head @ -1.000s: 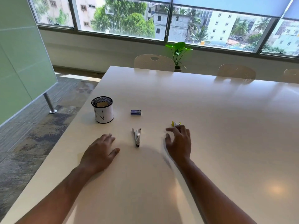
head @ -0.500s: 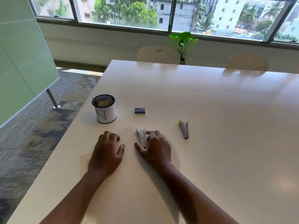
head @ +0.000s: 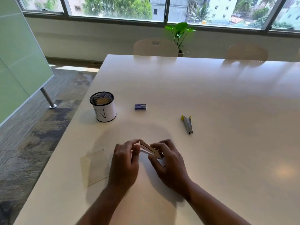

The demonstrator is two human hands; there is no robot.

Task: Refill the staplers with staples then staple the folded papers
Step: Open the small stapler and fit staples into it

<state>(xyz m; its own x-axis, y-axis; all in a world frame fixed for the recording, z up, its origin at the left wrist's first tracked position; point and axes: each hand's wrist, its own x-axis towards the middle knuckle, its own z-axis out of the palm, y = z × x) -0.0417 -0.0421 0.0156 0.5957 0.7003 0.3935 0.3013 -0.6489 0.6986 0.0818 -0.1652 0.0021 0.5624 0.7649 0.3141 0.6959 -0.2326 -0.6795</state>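
Gripping one stapler between left hand and right hand, the person begins refilling; staple box at 12 o'clock appears unopened, folded paper unstapled.

I see an office meeting room: a long white worktop, chairs along it, carpet tiles, wide windows.

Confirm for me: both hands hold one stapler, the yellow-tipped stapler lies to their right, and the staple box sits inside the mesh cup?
Not quite. In the head view the staple box lies on the table, right of the mesh cup, not inside it. The rest holds.
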